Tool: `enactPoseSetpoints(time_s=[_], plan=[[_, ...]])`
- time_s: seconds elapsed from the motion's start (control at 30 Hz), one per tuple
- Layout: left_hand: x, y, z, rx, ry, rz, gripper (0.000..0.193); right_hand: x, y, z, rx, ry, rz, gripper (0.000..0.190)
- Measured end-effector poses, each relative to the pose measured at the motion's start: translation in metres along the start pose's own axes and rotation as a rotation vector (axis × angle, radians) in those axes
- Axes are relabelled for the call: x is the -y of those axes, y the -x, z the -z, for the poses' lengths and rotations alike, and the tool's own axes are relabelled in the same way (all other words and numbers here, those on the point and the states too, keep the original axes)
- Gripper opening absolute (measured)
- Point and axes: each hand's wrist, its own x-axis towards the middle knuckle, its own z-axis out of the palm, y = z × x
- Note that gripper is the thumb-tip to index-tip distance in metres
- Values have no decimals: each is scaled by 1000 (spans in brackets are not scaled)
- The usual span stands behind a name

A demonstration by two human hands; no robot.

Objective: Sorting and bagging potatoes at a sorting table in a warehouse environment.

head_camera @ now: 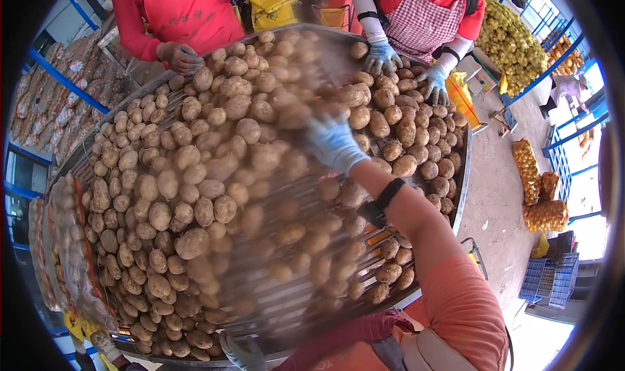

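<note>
A broad heap of soil-coated potatoes point(195, 170) covers a slatted metal sorting table point(293, 297), and its middle is blurred. My right hand point(334, 141), in a pale blue and white glove, reaches across to the potatoes in the middle. Its fingers look apart and touch potatoes at the tips; blur hides the detail. On that wrist sits a black band with a device point(383, 205). At the near edge, low in the view, is my gloved left hand point(242, 352), partly cut off by the frame; its grip is not visible.
Across the table, one co-worker's gloved hand point(180, 58) rests at the rim; another's two gloved hands point(383, 58) touch potatoes. Filled net sacks point(68, 244) stand by the left edge. More sacks point(544, 214) and blue crates point(549, 278) are on the right-hand floor.
</note>
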Motion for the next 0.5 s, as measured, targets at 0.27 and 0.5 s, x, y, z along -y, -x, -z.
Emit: enactPoseSetpoints(time_s=[0.27, 0.5], plan=[[-3, -6, -5, -14, -29, -24, 56, -118, -49, -13, 156, 209, -551, 41], [-12, -8, 1, -84, -12, -59, 47, -42, -90, -34, -148, -113, -199, 33]])
